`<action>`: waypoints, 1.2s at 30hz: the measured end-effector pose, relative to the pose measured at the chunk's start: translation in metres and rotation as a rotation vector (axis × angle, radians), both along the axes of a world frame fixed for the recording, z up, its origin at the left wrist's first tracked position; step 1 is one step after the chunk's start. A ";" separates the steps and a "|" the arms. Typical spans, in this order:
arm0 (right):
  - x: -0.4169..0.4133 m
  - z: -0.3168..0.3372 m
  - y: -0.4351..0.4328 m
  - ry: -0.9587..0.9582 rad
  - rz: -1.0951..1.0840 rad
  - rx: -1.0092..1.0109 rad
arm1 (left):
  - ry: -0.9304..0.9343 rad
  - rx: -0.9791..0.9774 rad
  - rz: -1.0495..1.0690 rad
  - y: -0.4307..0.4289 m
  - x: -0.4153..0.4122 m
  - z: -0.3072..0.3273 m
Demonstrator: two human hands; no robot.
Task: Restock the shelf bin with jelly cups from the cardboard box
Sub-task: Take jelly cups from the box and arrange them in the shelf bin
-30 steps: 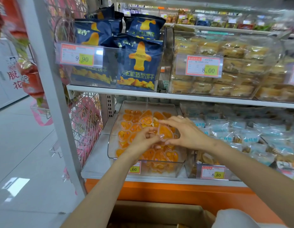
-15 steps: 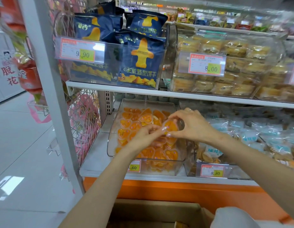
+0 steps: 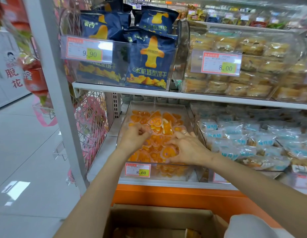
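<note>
The clear shelf bin [image 3: 173,171] on the lower shelf holds a heap of orange heart-shaped jelly cups [image 3: 156,121]. My left hand [image 3: 133,139] rests on the left side of the heap, its fingers loosely curled and nothing plainly held. At the front right of the heap, my right hand [image 3: 190,149] has its thumb and fingers curled round one jelly cup [image 3: 168,152]. The open cardboard box [image 3: 158,217] stands below the shelf at the bottom edge, its contents mostly out of view.
An 8.60 price label [image 3: 137,170] hangs on the bin front. Pale blue snack packs [image 3: 243,140] fill the bin to the right. Blue biscuit bags [image 3: 147,62] and wrapped cakes [image 3: 235,86] sit on the shelf above. A grey upright post [image 3: 60,100] stands at left.
My hands, together on one cup above the heap's middle, have parted. The left went left onto the heap; the right came down to the front right with the cup.
</note>
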State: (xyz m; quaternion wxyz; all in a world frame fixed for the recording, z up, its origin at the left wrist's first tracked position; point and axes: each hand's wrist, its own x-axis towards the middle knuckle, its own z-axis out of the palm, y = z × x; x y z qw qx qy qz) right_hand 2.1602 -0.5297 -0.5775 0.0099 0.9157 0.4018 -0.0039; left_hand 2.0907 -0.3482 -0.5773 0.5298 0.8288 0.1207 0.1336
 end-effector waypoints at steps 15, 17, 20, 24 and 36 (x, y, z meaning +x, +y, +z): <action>0.058 0.038 0.021 -0.016 -0.013 0.227 | -0.080 0.157 -0.027 -0.014 0.014 -0.012; 0.067 0.039 0.027 0.053 0.019 0.164 | -0.081 0.154 -0.029 -0.016 0.015 -0.012; 0.074 0.045 0.029 0.102 0.039 0.187 | -0.080 0.170 -0.016 -0.017 0.016 -0.012; 0.069 0.056 0.019 0.092 -0.021 0.374 | -0.093 0.051 -0.046 -0.021 0.019 -0.011; 0.027 0.045 -0.028 0.552 -0.291 0.811 | -0.028 -0.396 -0.072 -0.054 0.016 -0.004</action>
